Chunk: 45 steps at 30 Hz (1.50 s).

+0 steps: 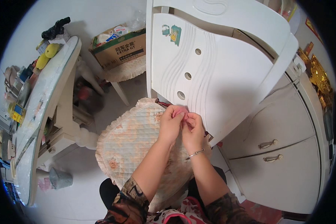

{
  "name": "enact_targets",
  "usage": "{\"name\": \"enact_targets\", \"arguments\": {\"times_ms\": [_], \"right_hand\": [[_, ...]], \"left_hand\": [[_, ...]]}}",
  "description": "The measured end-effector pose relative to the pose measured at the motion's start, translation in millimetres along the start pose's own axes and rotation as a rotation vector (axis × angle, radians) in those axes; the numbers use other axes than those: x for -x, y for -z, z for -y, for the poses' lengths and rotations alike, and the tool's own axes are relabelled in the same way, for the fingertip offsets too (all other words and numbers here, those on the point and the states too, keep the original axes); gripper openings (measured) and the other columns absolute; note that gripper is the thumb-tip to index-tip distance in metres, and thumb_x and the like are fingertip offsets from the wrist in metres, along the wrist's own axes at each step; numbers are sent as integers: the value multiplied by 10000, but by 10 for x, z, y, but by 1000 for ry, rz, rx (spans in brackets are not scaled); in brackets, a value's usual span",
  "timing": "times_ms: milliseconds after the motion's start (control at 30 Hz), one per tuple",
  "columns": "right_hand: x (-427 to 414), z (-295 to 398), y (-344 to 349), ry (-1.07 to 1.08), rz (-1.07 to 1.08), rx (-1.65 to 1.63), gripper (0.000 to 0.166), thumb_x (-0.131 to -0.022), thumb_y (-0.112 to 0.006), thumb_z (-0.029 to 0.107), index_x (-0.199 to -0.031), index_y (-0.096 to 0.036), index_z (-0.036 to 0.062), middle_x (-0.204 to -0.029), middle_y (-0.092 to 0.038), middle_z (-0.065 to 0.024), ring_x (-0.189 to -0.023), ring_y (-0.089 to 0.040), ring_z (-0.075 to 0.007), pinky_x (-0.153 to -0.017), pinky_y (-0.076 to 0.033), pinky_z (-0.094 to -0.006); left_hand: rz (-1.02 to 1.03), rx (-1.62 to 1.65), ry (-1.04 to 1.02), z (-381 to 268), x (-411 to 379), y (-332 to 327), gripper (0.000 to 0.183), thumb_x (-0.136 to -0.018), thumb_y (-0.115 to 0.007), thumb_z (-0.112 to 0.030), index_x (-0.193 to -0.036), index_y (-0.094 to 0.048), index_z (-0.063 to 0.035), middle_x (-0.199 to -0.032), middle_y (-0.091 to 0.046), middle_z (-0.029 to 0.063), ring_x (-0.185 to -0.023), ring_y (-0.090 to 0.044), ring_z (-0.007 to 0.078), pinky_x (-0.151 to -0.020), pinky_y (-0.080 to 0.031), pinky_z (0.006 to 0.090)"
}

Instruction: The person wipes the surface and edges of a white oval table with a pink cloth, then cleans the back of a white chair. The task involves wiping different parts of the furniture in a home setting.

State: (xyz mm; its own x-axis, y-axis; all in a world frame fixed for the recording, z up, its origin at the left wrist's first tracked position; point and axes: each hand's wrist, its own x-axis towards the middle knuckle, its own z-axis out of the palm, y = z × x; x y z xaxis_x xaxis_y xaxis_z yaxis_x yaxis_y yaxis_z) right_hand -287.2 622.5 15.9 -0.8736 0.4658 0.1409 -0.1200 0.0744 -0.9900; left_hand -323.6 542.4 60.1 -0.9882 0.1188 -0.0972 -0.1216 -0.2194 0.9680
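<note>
My left hand (169,126) and my right hand (193,130) meet above the rear of a quilted, ruffled floral seat cushion (128,134). Pinched between the fingers of both is a small pink piece, seemingly cloth (181,109); the fingers cover most of it. Just beyond them rises the white chair back (235,70), which has wavy grooves, three round holes and the remains of a green sticker (175,35). A dark red strap (163,104) shows at the cushion's rear edge, left of my hands. A metal bangle (196,154) circles my right wrist.
On the left stands a glass-topped table (56,84) bearing yellow fruit (46,57) and jars. A printed cardboard box (123,47) rests on another cushioned chair behind. To the right is a white cabinet (274,173) with two handles. A grey bin (61,178) sits on the floor.
</note>
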Motion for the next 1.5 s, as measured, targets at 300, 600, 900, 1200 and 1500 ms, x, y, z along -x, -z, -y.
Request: {"name": "enact_targets", "arguments": {"times_ms": [300, 600, 900, 1200, 1500], "right_hand": [[350, 167, 91, -375, 228, -316, 430, -901, -605, 135, -1304, -460, 91, -1285, -530, -65, -1083, -562, -187, -853, -494, -368], [689, 765, 375, -183, 341, -787, 500, -821, -464, -39, -1320, -450, -33, -1268, -536, -126, -1205, -528, -238, -1007, -441, -371], [294, 932, 481, 703, 128, 793, 525, -720, -589, -8, -1244, -552, -21, -1176, -563, -225, -1088, -538, -386, -946, -431, -465], [-271, 1339, 344, 892, 26, 1341, 635, -650, -610, 28, -1282, -551, 23, -1104, -554, -210, -1125, -456, -435, -981, -355, -492], [-259, 1020, 364, 889, 295, 1524, 524, -666, -700, 120, -1182, -615, 75, -1153, -558, -144, -1118, -494, -336, -921, -388, -446]], "left_hand": [[108, 458, 13, -522, 841, 318, 193, -969, -545, -173, -1104, -570, -38, -1061, -617, 56, -988, -584, 148, -911, -463, 326], [46, 510, 245, -259, 988, 688, 228, -970, -570, -285, -985, -602, -60, -875, -622, 13, -834, -587, 121, -772, -481, 293], [413, 494, 282, -136, 788, 397, 545, -913, -644, -127, -1405, -415, -71, -1042, -622, 46, -866, -580, 102, -725, -478, 244], [674, 559, 131, 197, 303, 228, 581, -906, -599, -42, -1440, -376, -87, -1091, -601, 47, -869, -570, 118, -692, -462, 257], [673, 605, 129, 705, 146, 318, 487, -911, -535, 7, -1387, -436, -31, -1152, -594, 40, -975, -566, 107, -832, -464, 253]]}}
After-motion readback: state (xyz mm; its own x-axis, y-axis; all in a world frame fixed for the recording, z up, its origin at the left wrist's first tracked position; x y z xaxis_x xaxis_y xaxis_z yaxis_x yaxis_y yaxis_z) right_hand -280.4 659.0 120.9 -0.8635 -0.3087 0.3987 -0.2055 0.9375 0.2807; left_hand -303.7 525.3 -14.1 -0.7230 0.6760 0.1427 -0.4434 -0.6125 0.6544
